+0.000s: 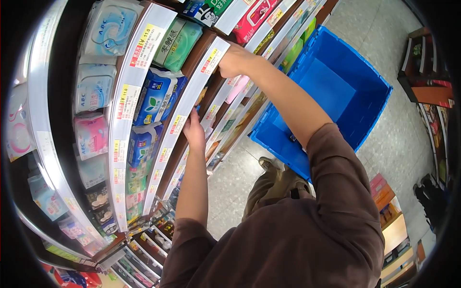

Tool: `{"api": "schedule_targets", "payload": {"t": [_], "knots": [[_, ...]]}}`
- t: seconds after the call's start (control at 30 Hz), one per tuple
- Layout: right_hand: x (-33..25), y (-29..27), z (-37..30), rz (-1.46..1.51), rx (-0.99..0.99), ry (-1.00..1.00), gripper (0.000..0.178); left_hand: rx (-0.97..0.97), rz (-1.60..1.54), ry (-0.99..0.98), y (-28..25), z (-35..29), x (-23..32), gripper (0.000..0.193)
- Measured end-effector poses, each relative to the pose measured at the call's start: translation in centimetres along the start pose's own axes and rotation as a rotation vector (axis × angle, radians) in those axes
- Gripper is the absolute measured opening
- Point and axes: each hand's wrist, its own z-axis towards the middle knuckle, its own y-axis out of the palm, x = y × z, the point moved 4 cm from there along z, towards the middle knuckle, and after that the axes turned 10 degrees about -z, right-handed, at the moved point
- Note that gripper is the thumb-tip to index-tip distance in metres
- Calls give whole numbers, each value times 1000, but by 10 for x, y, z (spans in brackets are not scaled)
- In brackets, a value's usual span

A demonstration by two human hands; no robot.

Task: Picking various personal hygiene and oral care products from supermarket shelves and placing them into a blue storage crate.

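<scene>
My right hand reaches over a shelf's price rail into the level below the green pack; its fingers are bent in behind the rail and mostly hidden. Lower down, my left hand is at the same shelf's edge, thumb stretched up and apart from the fingers, whose tips go out of sight under the rail. Close above that thumb, a sliver of a yellowish package shows in the gap. Blue packs of pads lie on the level above the hands.
A large blue plastic crate stands right of the shelves, near my right arm. Further shelf levels hold soft packs in pale blue and pink. Grey tiled floor lies around the crate, with another display rack at the far right.
</scene>
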Motion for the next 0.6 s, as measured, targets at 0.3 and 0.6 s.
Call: {"api": "schedule_targets", "payload": {"t": [0.3,0.6], "knots": [[9,3,-19,197,103,191,45,40,630,167,16,18,4,41],[29,-15,-43,107,299,315,41,-309,430,319,38,14,1,46]]}}
